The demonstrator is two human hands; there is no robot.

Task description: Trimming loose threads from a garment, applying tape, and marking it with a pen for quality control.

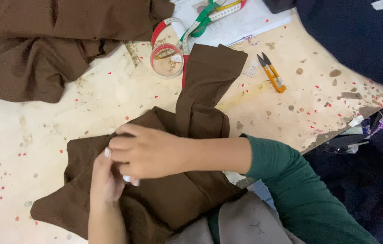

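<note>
Low at the near edge of the cream, stained table (65, 108), both hands meet on a folded piece of brown fabric (178, 199) that lies flat in front of the person. The right hand (148, 151), coming in from a green sleeve (291, 180), lies across the cloth with its fingers (123, 143) curled together over the left hand (105, 178), which rises from below; a small white bit shows between them, but what exactly each hand pinches cannot be told. A narrower brown strip (207, 81) runs from the folded piece up toward the far side of the table. Beyond it sits a coiled measuring tape (166, 56) in red, green and yellow, partly on white paper (241, 22). Orange-handled thread snips (270, 72) lie to the right of the strip, apart from it. More brown cloth (42, 40) is heaped at the far left, and dark navy fabric (358, 36) at the far right.
</note>
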